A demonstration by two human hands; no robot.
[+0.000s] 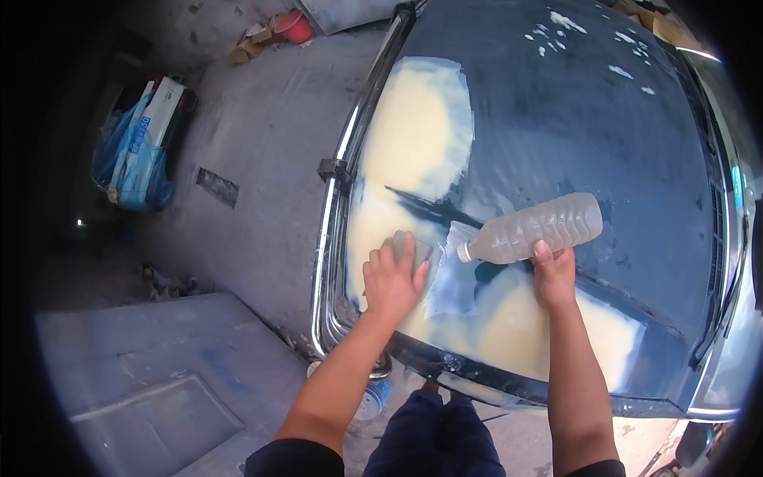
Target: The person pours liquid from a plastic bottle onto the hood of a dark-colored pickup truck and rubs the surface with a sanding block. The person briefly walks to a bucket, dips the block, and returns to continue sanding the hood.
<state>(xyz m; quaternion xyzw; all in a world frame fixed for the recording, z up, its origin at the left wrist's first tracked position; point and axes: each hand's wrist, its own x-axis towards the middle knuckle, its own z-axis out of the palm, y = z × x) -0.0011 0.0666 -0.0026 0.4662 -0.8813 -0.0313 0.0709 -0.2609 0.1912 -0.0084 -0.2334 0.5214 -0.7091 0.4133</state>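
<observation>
My left hand (391, 282) presses a greenish-grey sanding pad (421, 254) onto cream filler (373, 222) near the edge of a dark car hood (580, 127). My right hand (555, 278) grips a large, cloudy plastic bottle (528, 226) from below, held almost horizontal with its white cap toward the left. Beneath the cap a pale, wet-looking streak (449, 290) lies on the panel. Two more cream patches (413, 119) (509, 334) cover parts of the hood, above and to the lower right of the pad.
A chrome bar (323, 262) borders the hood's left side. The windscreen edge (727, 238) is at far right. A grey metal panel (143, 374) fills the lower left. Blue plastic-wrapped parts (143, 167), cardboard (242, 53) and a red bucket (294, 28) sit on the floor.
</observation>
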